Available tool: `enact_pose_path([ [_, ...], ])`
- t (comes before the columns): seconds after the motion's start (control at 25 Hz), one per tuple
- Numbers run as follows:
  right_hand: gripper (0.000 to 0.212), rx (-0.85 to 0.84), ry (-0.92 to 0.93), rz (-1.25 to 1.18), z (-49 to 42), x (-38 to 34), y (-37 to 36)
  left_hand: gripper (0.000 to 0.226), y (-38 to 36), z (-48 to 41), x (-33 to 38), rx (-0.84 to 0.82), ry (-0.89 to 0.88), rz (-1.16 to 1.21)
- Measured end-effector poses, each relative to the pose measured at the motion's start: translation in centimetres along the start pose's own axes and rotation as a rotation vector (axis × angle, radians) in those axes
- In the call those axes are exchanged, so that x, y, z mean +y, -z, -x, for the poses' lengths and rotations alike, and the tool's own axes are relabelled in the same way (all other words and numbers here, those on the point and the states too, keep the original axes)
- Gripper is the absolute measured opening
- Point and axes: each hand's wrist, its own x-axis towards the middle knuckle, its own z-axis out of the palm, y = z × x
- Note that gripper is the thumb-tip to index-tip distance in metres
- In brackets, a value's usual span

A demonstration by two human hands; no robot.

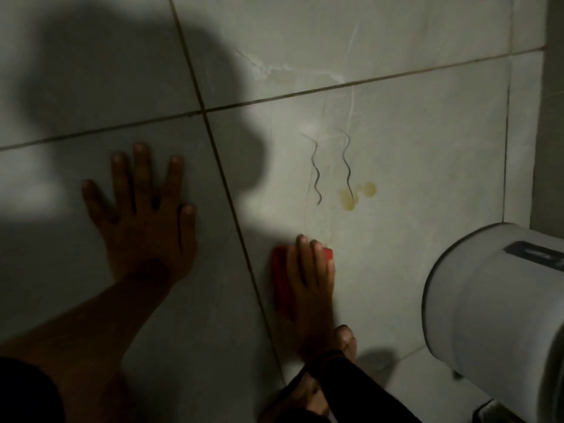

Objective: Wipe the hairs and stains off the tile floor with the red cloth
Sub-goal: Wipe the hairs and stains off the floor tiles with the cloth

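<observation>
Two wavy hairs (317,169), yellow blotchy stain (355,195), right hand (311,279) flat on red cloth (282,279)

A bathroom: tile floor (412,141), white toilet (494,300).

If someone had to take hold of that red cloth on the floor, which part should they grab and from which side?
Probably the red cloth's left edge, coming from the left. The right hand lies flat on top and covers most of it, while a strip shows beside the fingers. It lies flat on the tile floor, so pinch and lift the edge.
</observation>
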Motion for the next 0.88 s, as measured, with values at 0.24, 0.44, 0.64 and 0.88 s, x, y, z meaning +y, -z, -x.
enact_pose_path([
  [0.24,0.08,0.247,-0.53,-0.168,-11.3,3.9,3.0,0.072,-0.1,-0.2,-0.1,0.003,-0.011,0.01],
  [0.44,0.081,0.153,-0.457,-0.151,-8.1,8.5,4.7,0.072,0.1,-0.1,0.0,-0.02,0.007,0.026],
  [0.64,0.089,0.244,-0.3,-0.091,-16.2,8.0,5.7,0.074,0.1,-0.3,0.2,-0.033,0.006,0.014],
  [0.88,0.091,0.255,-0.389,-0.142,-20.2,7.9,7.7,0.073,-0.4,-0.1,-0.2,-0.018,-0.004,0.002],
])
